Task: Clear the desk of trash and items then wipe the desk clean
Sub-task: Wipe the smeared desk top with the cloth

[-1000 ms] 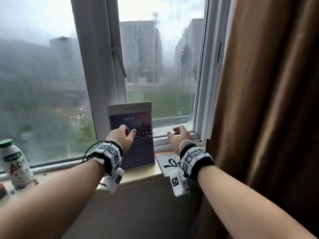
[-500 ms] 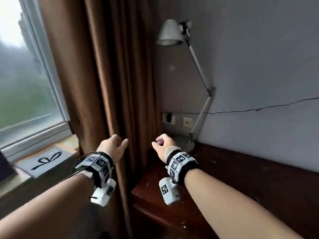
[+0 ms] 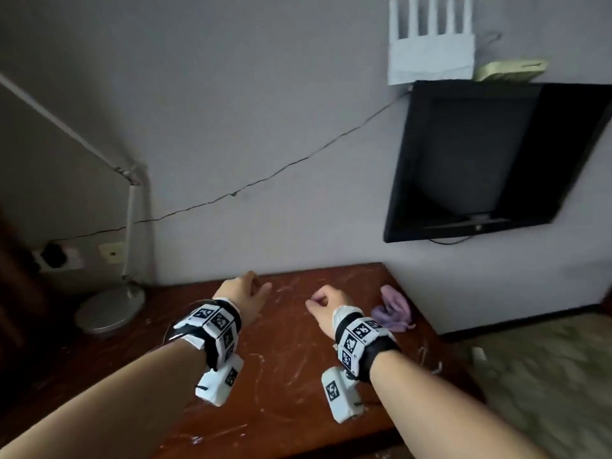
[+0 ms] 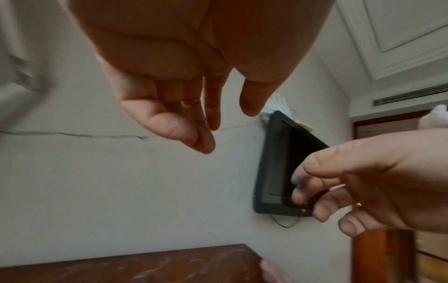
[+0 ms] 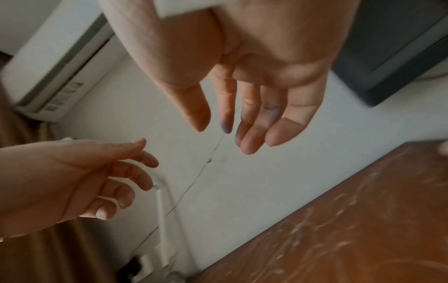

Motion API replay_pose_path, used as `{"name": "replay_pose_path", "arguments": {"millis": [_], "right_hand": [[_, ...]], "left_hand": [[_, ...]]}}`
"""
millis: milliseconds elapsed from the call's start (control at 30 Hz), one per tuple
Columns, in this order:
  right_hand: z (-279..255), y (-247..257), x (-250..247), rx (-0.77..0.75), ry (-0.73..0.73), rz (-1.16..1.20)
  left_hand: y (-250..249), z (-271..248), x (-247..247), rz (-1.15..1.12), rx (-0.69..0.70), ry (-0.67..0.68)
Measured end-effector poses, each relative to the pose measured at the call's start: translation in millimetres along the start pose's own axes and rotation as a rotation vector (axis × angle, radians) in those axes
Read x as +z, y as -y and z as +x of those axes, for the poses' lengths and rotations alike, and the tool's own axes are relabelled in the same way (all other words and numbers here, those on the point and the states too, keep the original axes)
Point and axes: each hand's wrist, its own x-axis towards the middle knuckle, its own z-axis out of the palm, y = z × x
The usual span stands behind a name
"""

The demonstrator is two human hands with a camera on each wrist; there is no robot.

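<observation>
A dark red wooden desk stands against the wall, its top streaked with white smears. A crumpled purple cloth lies near its right edge. My left hand hovers over the back middle of the desk, fingers loosely curled and holding nothing. My right hand hangs just left of the cloth without touching it, fingers relaxed and empty. Bluish stains mark the right fingertips.
A white desk lamp stands on the desk's left end, by wall sockets. A black television hangs on the wall at right, with a white router on top. A thin cable runs along the wall. Floor lies right of the desk.
The view has swung right from the window sill, past the brown curtain, to the desk. Both hands came along, still empty; the calendar and bottle are out of view.
</observation>
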Motion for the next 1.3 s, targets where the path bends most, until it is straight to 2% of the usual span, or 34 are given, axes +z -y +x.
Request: {"name": "replay_pose_path", "arguments": {"millis": [133, 233, 400, 567, 867, 1033, 1167, 1300], "right_hand": [[13, -90, -75, 0.15, -0.092, -0.004], [25, -139, -97, 0.207, -0.097, 0.061], [30, -197, -100, 0.351, -0.016, 0.046], [51, -234, -90, 0.396, 0.104, -0.04], [158, -237, -123, 0.425, 0.148, -0.31], [198, -251, -125, 0.411, 0.305, -0.366], [245, -282, -112, 0.414, 0.4, -0.388], [285, -315, -88, 0.197, 0.569, -0.621]], "left_hand": [[-97, 27, 79, -0.045, 0.121, 0.152], [-134, 37, 124, -0.049, 0.14, 0.246], [-147, 52, 185, 0.012, 0.1, 0.414], [-151, 80, 225, 0.06, 0.064, 0.543], [-168, 156, 262, -0.019, 0.038, 0.569], [-170, 175, 275, -0.019, -0.024, 0.564], [-172, 184, 291, -0.03, -0.122, 0.537], [-176, 178, 304, -0.035, -0.298, 0.451]]}}
